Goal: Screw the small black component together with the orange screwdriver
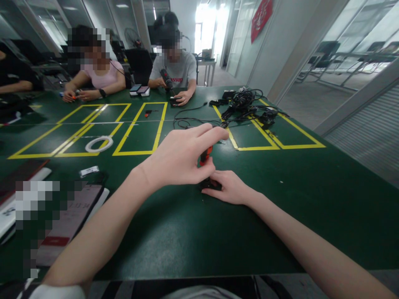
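My left hand [183, 155] is raised over the table with its fingers curled round the orange and black handle of a screwdriver [205, 155]. The handle stands roughly upright, and its lower end is hidden behind my fingers. Just below, my right hand [232, 187] rests low on the table and grips a small black object [207, 184] between thumb and fingers. Most of that object is covered, so its kind does not show. The screwdriver points down towards it; whether the two touch I cannot tell.
A tangle of black cables [245, 99] lies at the back right. On the green table [311, 199] are yellow tape outlines and a white tape roll [99, 144]. Phones or tablets [73, 211] lie at left. Across the table, people work; one holds a power screwdriver [166, 79].
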A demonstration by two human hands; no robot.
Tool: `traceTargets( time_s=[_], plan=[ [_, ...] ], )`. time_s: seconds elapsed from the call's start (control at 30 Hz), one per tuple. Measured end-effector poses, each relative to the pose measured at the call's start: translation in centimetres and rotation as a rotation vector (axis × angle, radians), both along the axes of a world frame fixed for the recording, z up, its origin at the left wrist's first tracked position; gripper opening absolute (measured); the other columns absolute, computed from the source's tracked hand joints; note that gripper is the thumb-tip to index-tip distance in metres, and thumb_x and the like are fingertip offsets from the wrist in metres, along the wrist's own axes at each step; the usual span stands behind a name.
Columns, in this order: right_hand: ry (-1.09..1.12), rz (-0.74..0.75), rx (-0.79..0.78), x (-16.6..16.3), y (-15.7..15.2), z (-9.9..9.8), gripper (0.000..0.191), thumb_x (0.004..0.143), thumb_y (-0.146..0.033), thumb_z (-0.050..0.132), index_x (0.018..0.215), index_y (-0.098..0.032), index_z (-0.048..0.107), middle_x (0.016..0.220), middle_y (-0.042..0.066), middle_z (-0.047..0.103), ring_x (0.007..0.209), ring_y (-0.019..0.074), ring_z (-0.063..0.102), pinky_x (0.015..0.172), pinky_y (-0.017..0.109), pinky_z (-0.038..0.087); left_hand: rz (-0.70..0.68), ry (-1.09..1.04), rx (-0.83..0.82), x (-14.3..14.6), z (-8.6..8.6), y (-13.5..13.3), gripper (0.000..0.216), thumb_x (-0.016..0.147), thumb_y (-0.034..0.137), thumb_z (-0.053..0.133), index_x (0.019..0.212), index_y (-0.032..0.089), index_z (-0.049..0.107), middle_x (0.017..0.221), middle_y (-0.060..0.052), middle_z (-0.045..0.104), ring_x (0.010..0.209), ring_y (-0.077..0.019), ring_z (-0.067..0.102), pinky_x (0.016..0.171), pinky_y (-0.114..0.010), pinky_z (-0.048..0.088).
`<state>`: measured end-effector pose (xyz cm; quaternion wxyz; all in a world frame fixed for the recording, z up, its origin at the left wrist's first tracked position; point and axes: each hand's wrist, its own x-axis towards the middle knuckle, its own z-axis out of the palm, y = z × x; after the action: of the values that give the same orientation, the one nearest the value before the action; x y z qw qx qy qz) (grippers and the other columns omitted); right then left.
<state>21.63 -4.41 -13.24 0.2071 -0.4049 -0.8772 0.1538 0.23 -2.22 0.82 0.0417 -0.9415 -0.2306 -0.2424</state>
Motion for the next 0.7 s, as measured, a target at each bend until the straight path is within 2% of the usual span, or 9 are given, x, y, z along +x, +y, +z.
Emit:
traceTargets(
  time_s=[0.07, 0.2, 0.27, 0.4, 0.57, 0.7],
  plan=[
    [-0.001, 0.003, 0.0, -0.01, -0.01, 0.04, 0.03, 0.097, -0.046, 0.067, 0.084, -0.02, 0.059, 0.076, 0.002, 0.064, 0.064, 0.0167, 0.056, 0.061, 0.027, 0.035, 0.008, 0.004, 0.008, -0.06, 0.04, 0.07, 0.032, 0.091, 0.022, 0.051, 0.121, 0.021, 0.062, 0.099, -0.003, 0.076, 0.079, -0.0163, 0.071, 0.065, -0.024, 0.043],
    [-0.006, 0.002, -0.002, -0.05, -0.04, 0.17, 0.033, 0.097, -0.047, 0.068, 0.082, -0.02, 0.057, 0.074, 0.001, 0.062, 0.063, 0.0159, 0.055, 0.06, 0.026, 0.034, 0.068, 0.021, 0.028, -0.32, 0.14, 0.21, 0.026, 0.094, 0.031, 0.055, 0.118, 0.022, 0.062, 0.081, 0.0, 0.074, 0.073, -0.0178, 0.071, 0.061, -0.023, 0.041],
    [-0.005, -0.001, -0.006, -0.05, -0.04, 0.18, 0.032, 0.097, -0.046, 0.068, 0.083, -0.02, 0.058, 0.074, 0.001, 0.062, 0.063, 0.0159, 0.055, 0.06, 0.026, 0.034, 0.069, 0.023, 0.026, -0.36, 0.2, 0.19, 0.027, 0.093, 0.032, 0.056, 0.118, 0.022, 0.062, 0.081, 0.0, 0.075, 0.073, -0.0181, 0.071, 0.061, -0.023, 0.041],
    [-0.004, 0.003, -0.001, -0.01, -0.02, 0.15, 0.03, 0.097, -0.045, 0.068, 0.085, -0.02, 0.059, 0.075, 0.001, 0.063, 0.064, 0.0166, 0.056, 0.06, 0.026, 0.035, 0.001, 0.009, -0.022, -0.22, 0.23, 0.09, 0.034, 0.089, 0.024, 0.054, 0.122, 0.02, 0.061, 0.098, -0.002, 0.077, 0.077, -0.0162, 0.071, 0.064, -0.023, 0.043],
    [-0.012, -0.008, 0.0, 0.0, -0.08, 0.19, 0.03, 0.097, -0.046, 0.067, 0.084, -0.02, 0.059, 0.076, 0.002, 0.064, 0.065, 0.0172, 0.058, 0.061, 0.027, 0.036, 0.016, 0.002, -0.033, -0.12, 0.14, 0.03, 0.024, 0.095, 0.031, 0.055, 0.116, 0.021, 0.061, 0.082, 0.001, 0.075, 0.073, -0.0162, 0.071, 0.061, -0.023, 0.039],
    [-0.011, -0.002, -0.005, -0.01, -0.04, 0.12, 0.03, 0.097, -0.046, 0.067, 0.085, -0.02, 0.06, 0.076, 0.002, 0.065, 0.065, 0.0176, 0.058, 0.061, 0.027, 0.037, 0.032, 0.033, -0.009, -0.12, 0.07, 0.0, 0.029, 0.093, 0.031, 0.056, 0.12, 0.02, 0.06, 0.086, 0.0, 0.075, 0.076, -0.0171, 0.071, 0.061, -0.023, 0.04]
  ],
)
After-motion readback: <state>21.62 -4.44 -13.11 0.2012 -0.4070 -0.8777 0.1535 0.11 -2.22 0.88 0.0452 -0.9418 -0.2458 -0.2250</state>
